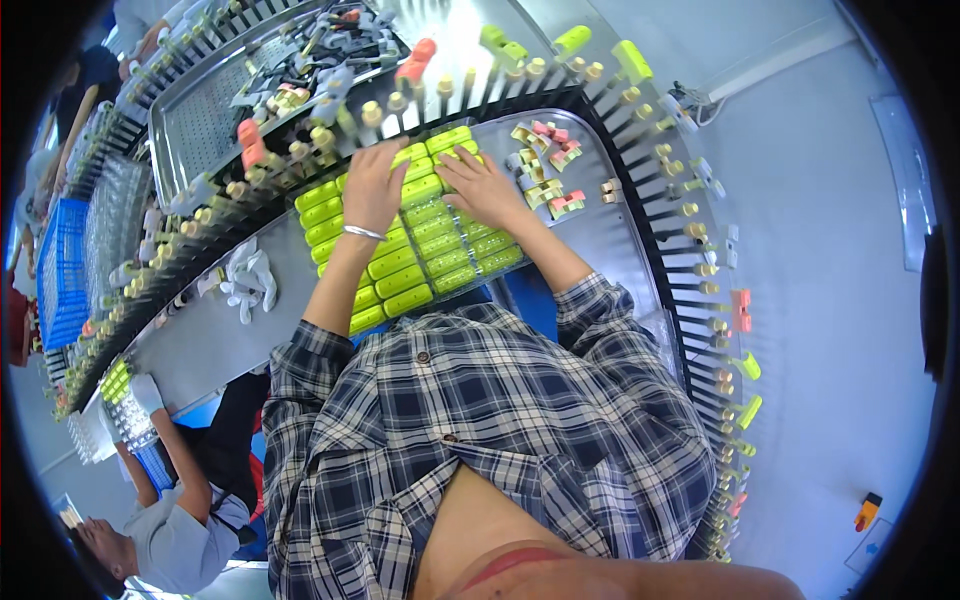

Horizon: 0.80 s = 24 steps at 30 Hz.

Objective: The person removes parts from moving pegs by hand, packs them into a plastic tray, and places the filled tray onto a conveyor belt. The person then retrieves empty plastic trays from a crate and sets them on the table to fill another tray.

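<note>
Rows of bright yellow-green plastic pieces (390, 262) fill a clear plastic tray (478, 272) in front of me. They are oblong with rounded ends. My left hand (375, 188) lies over the far middle rows, fingers pointing away and thumb apart; its fingertips are partly lost among the pieces. A silver bracelet (365, 233) circles that wrist. To its right, my right hand (484, 190) rests with fingers spread on pieces at the far right corner. Neither hand visibly lifts a piece.
Small cream and pink parts (548, 165) lie right of the tray. A curved rack of upright pegs (445, 90) with coloured pieces borders the table. Beyond it stands a metal tray (190, 130) of grey parts. White gloves (248, 280) lie left; a co-worker (180, 530) works at lower left.
</note>
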Each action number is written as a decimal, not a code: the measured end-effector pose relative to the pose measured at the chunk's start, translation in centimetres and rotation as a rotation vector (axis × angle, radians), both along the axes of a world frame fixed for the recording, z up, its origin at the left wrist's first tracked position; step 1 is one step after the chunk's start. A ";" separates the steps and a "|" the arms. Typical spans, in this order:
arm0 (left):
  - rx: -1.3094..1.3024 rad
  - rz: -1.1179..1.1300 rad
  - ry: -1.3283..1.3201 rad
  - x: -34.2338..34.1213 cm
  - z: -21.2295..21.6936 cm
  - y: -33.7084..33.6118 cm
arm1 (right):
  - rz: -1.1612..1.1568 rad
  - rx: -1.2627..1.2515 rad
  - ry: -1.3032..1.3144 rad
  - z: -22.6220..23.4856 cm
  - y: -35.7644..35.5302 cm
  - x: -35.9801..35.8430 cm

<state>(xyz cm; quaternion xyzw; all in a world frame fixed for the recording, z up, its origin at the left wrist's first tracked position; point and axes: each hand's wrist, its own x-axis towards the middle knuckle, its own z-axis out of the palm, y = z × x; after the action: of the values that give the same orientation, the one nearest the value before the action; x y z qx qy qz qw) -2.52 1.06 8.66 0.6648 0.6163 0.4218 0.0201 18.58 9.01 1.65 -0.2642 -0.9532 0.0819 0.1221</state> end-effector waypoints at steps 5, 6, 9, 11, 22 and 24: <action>0.203 -0.143 0.098 -0.2 5.7 7.9 | -0.029 0.010 -0.034 0.2 -0.4 -0.9; 0.241 -0.150 0.122 0.7 7.3 9.5 | -0.031 0.014 -0.035 -0.1 -0.3 -0.9; 0.083 -0.054 0.238 0.5 6.0 15.7 | -0.019 -0.092 0.031 0.6 0.1 -1.1; 0.083 -0.012 0.418 1.2 6.1 16.5 | -0.121 -0.105 0.227 1.0 0.5 0.0; -0.481 0.053 0.256 -0.6 8.0 15.2 | -0.229 0.414 0.553 14.0 10.8 -0.3; -0.552 0.040 0.283 -1.0 7.9 15.1 | -0.162 0.366 0.348 13.5 14.0 -0.1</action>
<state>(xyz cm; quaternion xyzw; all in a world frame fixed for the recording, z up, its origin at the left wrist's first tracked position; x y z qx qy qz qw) -3.48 16.16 16.61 0.6740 0.7171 0.1422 0.1058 18.46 23.03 15.13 -0.2952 -0.8924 -0.0577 0.3363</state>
